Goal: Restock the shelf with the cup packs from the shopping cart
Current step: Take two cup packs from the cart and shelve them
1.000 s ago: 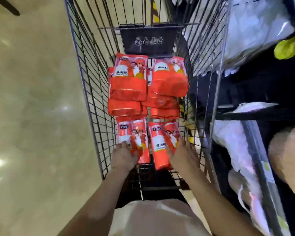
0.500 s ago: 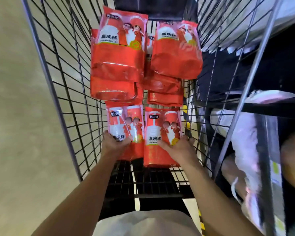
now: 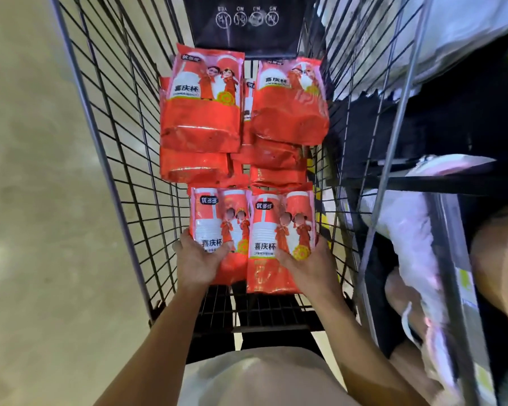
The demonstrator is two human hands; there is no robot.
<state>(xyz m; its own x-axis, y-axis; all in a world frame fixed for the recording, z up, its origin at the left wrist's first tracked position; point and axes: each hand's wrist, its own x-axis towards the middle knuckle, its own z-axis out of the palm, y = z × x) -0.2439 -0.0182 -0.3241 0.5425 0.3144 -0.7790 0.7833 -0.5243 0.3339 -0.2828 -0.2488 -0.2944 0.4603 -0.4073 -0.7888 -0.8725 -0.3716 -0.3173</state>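
Note:
Several red cup packs lie in the wire shopping cart [image 3: 106,148]. My left hand [image 3: 198,259] grips the near left cup pack [image 3: 214,218] at its lower left edge. Beside it, my right hand [image 3: 305,265] grips the near right cup pack [image 3: 276,230] at its lower right corner. Both packs are held upright, side by side, print facing me. Further back, more packs are stacked, with a left pack [image 3: 203,106] and a right pack [image 3: 291,106] on top. The shelf [image 3: 423,180] stands to the right of the cart.
The cart's black child-seat flap [image 3: 247,22] is at the far end. The dark shelf boards on the right carry white and pale bagged goods [image 3: 408,230]. Beige polished floor [image 3: 27,200] stretches to the left of the cart.
Both hands have closed on the two near packs and lifted them up toward me. The view has dipped closer into the cart.

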